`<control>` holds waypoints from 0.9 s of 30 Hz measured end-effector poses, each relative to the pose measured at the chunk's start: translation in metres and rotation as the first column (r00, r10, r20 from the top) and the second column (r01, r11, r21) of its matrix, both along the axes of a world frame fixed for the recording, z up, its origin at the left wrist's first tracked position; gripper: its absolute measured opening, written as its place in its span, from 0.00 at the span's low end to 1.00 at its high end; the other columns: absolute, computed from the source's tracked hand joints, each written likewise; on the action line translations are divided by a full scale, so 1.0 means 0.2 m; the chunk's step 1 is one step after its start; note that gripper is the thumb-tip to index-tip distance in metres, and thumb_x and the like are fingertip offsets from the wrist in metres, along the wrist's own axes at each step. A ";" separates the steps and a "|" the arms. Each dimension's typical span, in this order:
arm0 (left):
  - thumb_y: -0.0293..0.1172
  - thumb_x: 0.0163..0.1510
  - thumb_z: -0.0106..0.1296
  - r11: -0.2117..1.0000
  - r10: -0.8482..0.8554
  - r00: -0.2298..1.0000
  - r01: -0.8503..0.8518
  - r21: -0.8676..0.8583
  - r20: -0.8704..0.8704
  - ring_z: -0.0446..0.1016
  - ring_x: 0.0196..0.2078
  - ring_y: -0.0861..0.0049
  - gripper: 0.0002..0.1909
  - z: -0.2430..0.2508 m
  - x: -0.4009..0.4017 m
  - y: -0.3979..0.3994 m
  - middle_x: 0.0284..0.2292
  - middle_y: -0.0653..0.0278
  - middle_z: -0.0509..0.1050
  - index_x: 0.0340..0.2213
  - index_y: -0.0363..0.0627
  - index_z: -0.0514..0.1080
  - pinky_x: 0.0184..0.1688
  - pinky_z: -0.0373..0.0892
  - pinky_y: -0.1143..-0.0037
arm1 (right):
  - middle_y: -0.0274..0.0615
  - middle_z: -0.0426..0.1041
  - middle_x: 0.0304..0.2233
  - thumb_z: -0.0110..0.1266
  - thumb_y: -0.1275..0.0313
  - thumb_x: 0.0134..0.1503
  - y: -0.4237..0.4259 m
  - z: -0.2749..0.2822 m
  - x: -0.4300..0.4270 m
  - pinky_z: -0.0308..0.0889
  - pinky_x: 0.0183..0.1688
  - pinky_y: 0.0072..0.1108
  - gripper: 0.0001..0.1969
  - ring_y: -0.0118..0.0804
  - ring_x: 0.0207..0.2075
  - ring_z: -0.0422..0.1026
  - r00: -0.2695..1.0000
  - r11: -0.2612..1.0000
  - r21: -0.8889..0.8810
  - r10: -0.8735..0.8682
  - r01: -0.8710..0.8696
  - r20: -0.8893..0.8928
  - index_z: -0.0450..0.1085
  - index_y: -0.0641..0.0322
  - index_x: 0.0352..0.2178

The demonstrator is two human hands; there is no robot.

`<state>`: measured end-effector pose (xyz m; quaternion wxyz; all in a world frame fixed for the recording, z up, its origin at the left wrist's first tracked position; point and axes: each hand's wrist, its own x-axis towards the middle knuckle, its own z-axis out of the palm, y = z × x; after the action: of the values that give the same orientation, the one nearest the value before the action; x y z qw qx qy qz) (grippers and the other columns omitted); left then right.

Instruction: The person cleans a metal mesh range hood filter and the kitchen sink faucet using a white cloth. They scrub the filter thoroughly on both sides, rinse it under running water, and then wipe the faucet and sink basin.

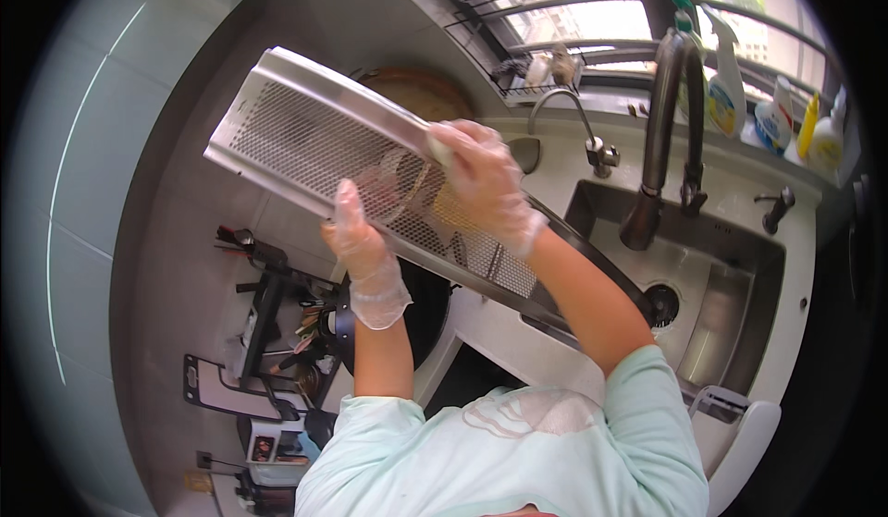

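A long perforated stainless steel panel [298,139], like a range hood filter, slants across the view in front of my chest, above the counter. Its raised rims run along both long sides. My left hand [364,260], in a clear disposable glove, grips the lower rim with the thumb over the perforated face. On the upper rim, my gloved right hand [485,177] holds a small pale pad [440,149] against the metal. Whether the pad is sponge or cloth I cannot tell. My right forearm hides part of the panel's lower right end.
A steel sink [735,309] with a dark faucet [659,135] lies to the right. Spray bottles [725,73] line the window sill. Below the panel are a dark wok [427,309] and the white counter [513,336]. A utensil rack [263,323] stands at left.
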<state>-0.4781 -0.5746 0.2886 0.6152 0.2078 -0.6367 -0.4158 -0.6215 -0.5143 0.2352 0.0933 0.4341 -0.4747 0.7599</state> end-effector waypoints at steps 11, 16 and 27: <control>0.29 0.47 0.48 0.995 -0.062 0.981 0.076 0.069 -0.182 0.64 0.26 0.86 0.06 -0.01 0.00 0.03 0.24 0.71 0.67 0.25 0.39 0.69 0.31 0.64 0.81 | 0.42 0.71 0.28 0.52 0.80 0.42 0.14 -0.25 -0.01 0.65 0.34 0.21 0.07 0.38 0.31 0.70 0.992 0.992 0.059 0.105 -0.109 0.074 0.69 0.60 0.26; 0.22 0.47 0.48 0.982 -0.126 0.958 0.158 0.107 -0.257 0.62 0.23 0.90 0.03 0.01 -0.04 0.11 0.22 0.73 0.67 0.24 0.35 0.69 0.26 0.59 0.88 | 0.40 0.71 0.25 0.53 0.78 0.42 0.00 0.02 -0.06 0.64 0.30 0.20 0.06 0.30 0.29 0.70 0.946 0.949 0.003 0.315 -0.316 0.080 0.71 0.60 0.26; 0.21 0.48 0.46 0.970 -0.164 0.947 0.205 0.128 -0.277 0.57 0.18 0.93 0.08 0.00 -0.01 0.11 0.17 0.77 0.60 0.17 0.39 0.64 0.19 0.54 0.88 | 0.38 0.71 0.24 0.54 0.75 0.42 0.17 -0.22 -0.08 0.65 0.29 0.15 0.08 0.25 0.25 0.68 0.915 0.896 0.293 0.232 -0.333 0.331 0.71 0.66 0.26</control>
<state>-0.4807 -0.5518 0.2885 0.6348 0.1371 -0.5314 -0.5440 -0.6375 -0.4802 0.1919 -0.1660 0.3934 -0.5394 0.7257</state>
